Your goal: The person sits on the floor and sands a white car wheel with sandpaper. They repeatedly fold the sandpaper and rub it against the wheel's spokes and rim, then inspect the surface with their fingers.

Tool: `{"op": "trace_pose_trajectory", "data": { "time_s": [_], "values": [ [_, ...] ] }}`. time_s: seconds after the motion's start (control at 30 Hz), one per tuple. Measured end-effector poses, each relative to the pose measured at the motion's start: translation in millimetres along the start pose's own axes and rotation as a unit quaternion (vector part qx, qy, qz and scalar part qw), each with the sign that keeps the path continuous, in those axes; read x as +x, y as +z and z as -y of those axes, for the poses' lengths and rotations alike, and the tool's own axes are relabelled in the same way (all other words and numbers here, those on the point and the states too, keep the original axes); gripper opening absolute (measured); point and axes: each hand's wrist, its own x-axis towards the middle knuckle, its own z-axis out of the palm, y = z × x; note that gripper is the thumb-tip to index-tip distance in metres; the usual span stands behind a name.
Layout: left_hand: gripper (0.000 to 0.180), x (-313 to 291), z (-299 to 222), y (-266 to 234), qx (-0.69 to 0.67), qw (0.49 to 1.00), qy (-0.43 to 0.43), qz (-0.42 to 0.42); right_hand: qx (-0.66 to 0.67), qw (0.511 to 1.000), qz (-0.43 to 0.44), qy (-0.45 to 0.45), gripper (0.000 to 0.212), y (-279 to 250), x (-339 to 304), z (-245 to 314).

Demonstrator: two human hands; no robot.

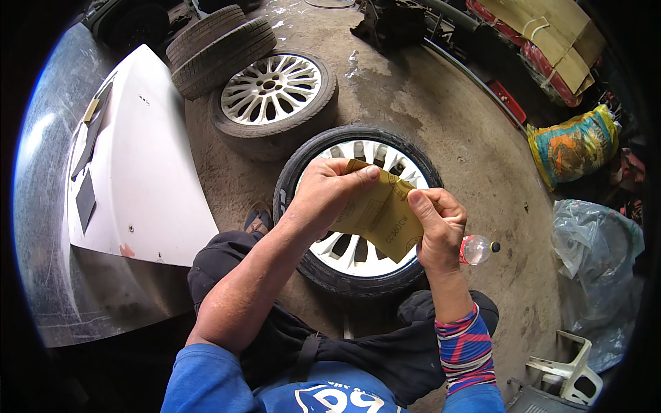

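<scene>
Between my two hands hangs a yellow-brown sheet of sandpaper (377, 210), its printed back toward me. My left hand (332, 189) pinches the upper left corner, thumb on top. At the right edge my right hand (441, 227) grips the sheet between thumb and fingers. Below the paper lies a wheel (358, 272) with white spokes and a black tyre, flat on the floor between my knees. The sandpaper covers much of the rim's middle.
A second white-spoked wheel (272, 93) lies beyond, beside stacked tyres (220, 48). To the left leans a white car panel (144, 172). A clear plastic bottle (476, 250) is right of the near wheel. Farther right are a colourful sack (575, 146) and plastic sheeting (595, 255).
</scene>
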Motion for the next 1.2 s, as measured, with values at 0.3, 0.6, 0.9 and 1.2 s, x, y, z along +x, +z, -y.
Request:
{"op": "trace_pose_trajectory", "data": {
  "time_s": [0.3,0.6,0.9,1.2],
  "values": [
    [0.028,3,1,3,-0.006,0.999,-0.008,-0.034,0.000,1.000,-0.014,-0.013,0.018,5,4,-8],
    [0.026,2,-4,9,-0.043,0.998,-0.009,-0.033,0.016,0.999,-0.031,-0.008,0.018,6,6,-8],
    [0.024,7,1,12,-0.050,0.998,-0.011,-0.048,-0.036,0.997,-0.061,-0.023,0.019,7,6,-9],
    [0.024,11,-3,12,-0.084,0.993,0.032,-0.078,0.029,0.995,-0.087,-0.029,0.027,-13,20,-8]
  ]
}}
